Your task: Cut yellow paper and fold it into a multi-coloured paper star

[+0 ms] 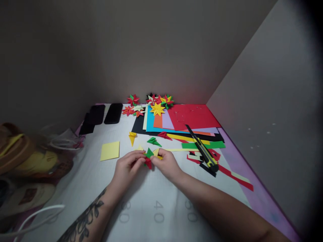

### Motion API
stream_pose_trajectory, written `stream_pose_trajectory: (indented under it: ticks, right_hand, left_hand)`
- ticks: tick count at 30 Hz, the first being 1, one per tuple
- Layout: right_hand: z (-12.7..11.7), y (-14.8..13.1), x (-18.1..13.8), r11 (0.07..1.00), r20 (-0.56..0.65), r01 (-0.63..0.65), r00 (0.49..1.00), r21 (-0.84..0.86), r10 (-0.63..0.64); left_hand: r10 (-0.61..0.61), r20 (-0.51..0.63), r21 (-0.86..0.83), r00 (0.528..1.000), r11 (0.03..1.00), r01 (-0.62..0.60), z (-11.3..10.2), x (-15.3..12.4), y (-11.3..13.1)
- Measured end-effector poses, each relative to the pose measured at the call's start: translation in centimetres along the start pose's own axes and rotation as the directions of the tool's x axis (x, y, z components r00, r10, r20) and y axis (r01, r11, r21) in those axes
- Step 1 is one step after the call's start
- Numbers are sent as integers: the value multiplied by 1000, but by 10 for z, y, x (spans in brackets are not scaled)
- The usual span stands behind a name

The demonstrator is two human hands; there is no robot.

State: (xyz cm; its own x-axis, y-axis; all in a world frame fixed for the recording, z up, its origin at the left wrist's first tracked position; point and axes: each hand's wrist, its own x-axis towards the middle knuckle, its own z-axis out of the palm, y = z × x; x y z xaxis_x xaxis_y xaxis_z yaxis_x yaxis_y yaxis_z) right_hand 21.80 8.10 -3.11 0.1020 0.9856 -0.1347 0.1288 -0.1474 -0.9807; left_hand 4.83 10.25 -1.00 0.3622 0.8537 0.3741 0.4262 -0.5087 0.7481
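Between my two hands is a folded paper star [149, 153] with green, red, yellow and cream points. My left hand [130, 163] pinches its left side, thumb and forefinger closed on the paper. From the right, my right hand [166, 163] grips it too, its thumb against the green and red points. Parts of the star are hidden behind my fingers. Just beyond my hands lie loose folded paper pieces: a yellow one [132, 137], a green one [154, 141] and a red one [165, 135].
Finished paper stars [157, 109] sit at the back by the wall, beside coloured paper sheets [194, 116]. A utility knife [203, 149] with its blade out lies among paper strips [236, 178] at right. Left are a yellow sticky-note pad [110, 151] and a black phone [113, 113].
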Motion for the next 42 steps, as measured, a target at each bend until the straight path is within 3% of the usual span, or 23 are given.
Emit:
stream_pose_trajectory:
  ticks: [5, 10, 17, 23, 30, 42]
  right_hand:
    - [0, -1, 0, 999, 42, -28, 999, 24, 27]
    - [-1, -1, 0, 1000, 47, -21, 999, -19, 22]
    - [1, 2, -1, 995, 32, 28, 999, -100, -25]
    - [4, 4, -3, 983, 21, 95, 995, -157, -93]
    - [3, 2, -2, 996, 25, 41, 999, -80, -39]
    - [0, 0, -1, 992, 40, 124, 992, -35, -123]
  left_hand:
    - [100, 56, 75, 993, 992, -104, -5, 1, -7]
    - [171, 189, 193, 967, 959, -207, -10, 3, -10]
    - [104, 252, 24, 962, 993, -114, -12, 8, -1]
    - [-129, 133, -20, 983, 991, 133, -4, 6, 0]
    - [61, 69, -42, 996, 997, -58, -7, 7, -2]
    - [-17, -13, 53, 1000, 998, 18, 2, 3, -3]
